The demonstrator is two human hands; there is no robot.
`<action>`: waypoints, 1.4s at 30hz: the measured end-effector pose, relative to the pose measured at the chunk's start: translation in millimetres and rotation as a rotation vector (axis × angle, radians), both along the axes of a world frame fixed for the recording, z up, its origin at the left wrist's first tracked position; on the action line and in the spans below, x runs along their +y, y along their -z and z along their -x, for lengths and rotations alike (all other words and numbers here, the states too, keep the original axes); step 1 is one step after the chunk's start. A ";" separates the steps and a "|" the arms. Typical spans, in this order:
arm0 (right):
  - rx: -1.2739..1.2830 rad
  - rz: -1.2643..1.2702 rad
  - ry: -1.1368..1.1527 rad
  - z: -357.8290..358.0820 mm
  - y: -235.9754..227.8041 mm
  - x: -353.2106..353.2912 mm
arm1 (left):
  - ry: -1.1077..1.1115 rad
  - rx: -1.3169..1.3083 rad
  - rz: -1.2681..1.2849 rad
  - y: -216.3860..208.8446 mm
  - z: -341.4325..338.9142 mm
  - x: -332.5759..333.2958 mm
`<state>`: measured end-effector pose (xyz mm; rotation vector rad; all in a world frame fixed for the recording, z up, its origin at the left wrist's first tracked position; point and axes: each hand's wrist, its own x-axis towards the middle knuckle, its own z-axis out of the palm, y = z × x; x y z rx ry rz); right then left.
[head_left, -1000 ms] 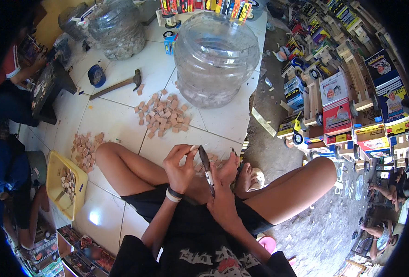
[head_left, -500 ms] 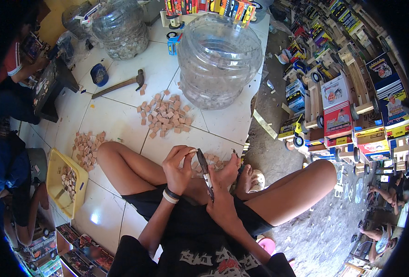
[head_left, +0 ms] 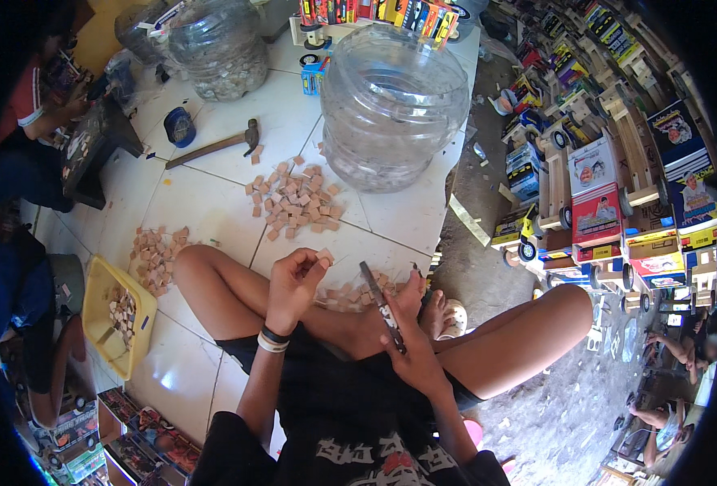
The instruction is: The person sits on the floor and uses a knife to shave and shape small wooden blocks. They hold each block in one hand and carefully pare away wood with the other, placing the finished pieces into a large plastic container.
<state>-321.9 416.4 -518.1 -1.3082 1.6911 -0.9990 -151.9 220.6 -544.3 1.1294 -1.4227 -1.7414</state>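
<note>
My left hand (head_left: pixel 293 283) pinches a small square wooden block (head_left: pixel 324 257) between thumb and fingertips, above my folded legs. My right hand (head_left: pixel 411 348) is closed round a knife-like tool (head_left: pixel 372 283) with a long dark blade and a black-and-white handle. Its blade points up and away, apart from the block. Below and between my hands lie more wooden blocks (head_left: pixel 346 296), partly hidden by my leg and right hand. A larger heap of blocks (head_left: pixel 293 198) sits on the white tiles ahead, and another pile (head_left: pixel 156 255) lies by my left knee.
A hammer (head_left: pixel 217 147) and blue cup (head_left: pixel 179 128) lie beyond the heap. A large clear plastic container (head_left: pixel 395 113) stands at the tile edge. A yellow basin (head_left: pixel 99 324) holds blocks at left. Wooden toy trucks (head_left: pixel 593 194) crowd the right; other people sit left and far right.
My left hand has drawn left and tilted, bringing the block's flat face into view. The blade has come away from the block, as my right hand moved slightly right.
</note>
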 end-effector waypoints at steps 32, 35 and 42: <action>-0.393 -0.159 -0.004 -16.8 -0.2 5.9 | 0.099 0.415 -0.586 -9.5 25.1 20.1; -1.180 -0.359 0.020 -16.9 -0.1 14.0 | 0.131 0.478 -0.690 -5.4 21.5 20.4; -1.483 -0.228 -0.001 -32.8 -1.4 12.2 | 0.162 0.386 -0.625 -10.6 17.3 15.0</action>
